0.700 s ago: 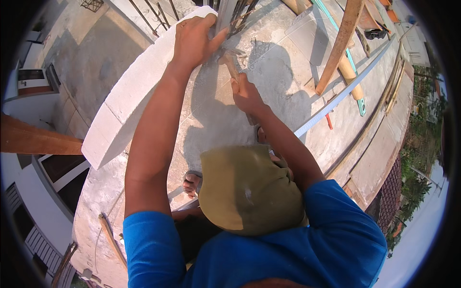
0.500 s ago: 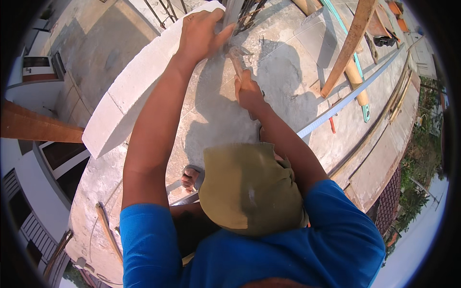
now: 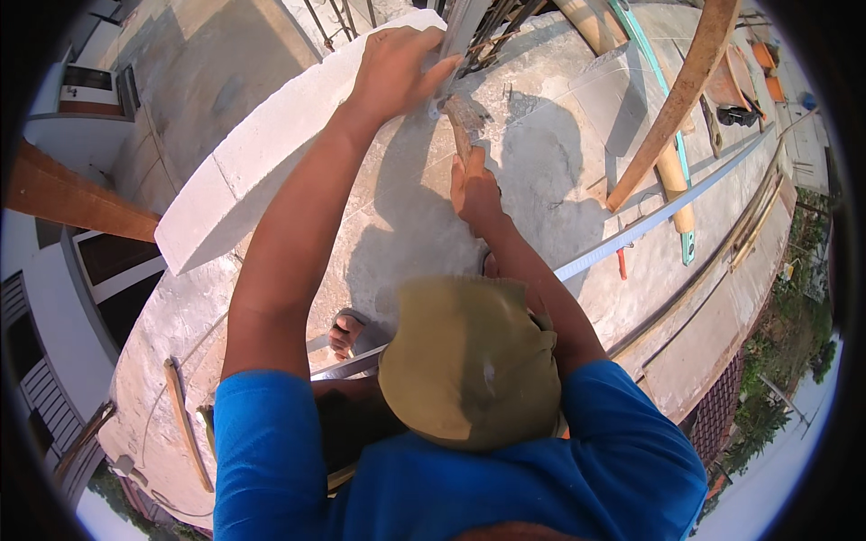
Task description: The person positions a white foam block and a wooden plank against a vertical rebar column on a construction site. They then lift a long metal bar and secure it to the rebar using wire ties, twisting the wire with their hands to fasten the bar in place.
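Observation:
My left hand [image 3: 392, 74] is at the far end of a row of white blocks [image 3: 275, 135]. Its fingers bend over the top edge, and the thumb stretches across a grey metal bar [image 3: 465, 38] standing upright against the block end. My right hand [image 3: 476, 191] is wrapped round a worn wooden-handled tool [image 3: 461, 126], raised close to the foot of the bar. The tool's head is blurred and its kind cannot be made out. Below my arms, an olive cloth cap [image 3: 469, 361] hides part of the floor.
Thin steel rods [image 3: 514, 22] rise behind the bar. A slanting wooden post [image 3: 672, 113] stands at the right, near a long metal straightedge [image 3: 663, 212], a turquoise level [image 3: 687, 243] and a red-handled tool [image 3: 621, 262]. A brown beam [image 3: 77, 198] juts in at left.
The view has shifted slightly, so most things sit lower and further right. My left hand stays at the block end by the bar; my right hand keeps its hold on the tool.

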Demonstrator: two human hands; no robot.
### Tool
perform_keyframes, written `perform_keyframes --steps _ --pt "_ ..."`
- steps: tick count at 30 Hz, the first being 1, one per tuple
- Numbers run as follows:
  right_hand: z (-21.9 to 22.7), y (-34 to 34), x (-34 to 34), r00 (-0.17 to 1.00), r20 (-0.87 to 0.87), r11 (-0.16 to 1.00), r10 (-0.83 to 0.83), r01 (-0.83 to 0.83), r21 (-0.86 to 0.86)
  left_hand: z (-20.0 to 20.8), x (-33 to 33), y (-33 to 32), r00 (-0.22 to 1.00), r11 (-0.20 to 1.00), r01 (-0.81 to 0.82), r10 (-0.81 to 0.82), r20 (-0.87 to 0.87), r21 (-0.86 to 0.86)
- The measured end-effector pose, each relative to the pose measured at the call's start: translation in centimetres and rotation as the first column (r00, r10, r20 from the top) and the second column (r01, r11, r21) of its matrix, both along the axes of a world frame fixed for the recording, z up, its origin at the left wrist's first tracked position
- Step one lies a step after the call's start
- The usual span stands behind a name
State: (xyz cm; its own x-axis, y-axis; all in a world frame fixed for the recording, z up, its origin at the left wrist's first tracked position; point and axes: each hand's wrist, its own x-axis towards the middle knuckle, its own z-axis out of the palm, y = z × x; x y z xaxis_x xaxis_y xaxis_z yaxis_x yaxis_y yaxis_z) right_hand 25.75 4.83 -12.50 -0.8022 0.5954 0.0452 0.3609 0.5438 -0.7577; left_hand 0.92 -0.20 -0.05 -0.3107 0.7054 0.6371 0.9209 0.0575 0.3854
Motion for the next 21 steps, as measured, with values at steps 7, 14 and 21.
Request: perform_keyframes --steps 7,14,21 --pt "-0.4 0.4 -1.4 0.995 0.099 1.0 0.01 -0.008 -0.024 0.0 -0.3 -0.1 1.0 0.999 -0.026 0.026 -0.005 -0.019" --pt "0.8 -1.9 -1.7 0.985 -0.012 0.983 -0.174 0.173 -0.062 -0.2 -0.2 -0.7 0.993 0.99 -0.113 0.115 0.014 -0.084" --pt "3.7 -1.2 -3.6 0.94 0.308 0.917 -0.147 0.246 -0.313 0.2 0.4 -0.9 0.988 0.986 -0.083 0.1 0.115 -0.144"
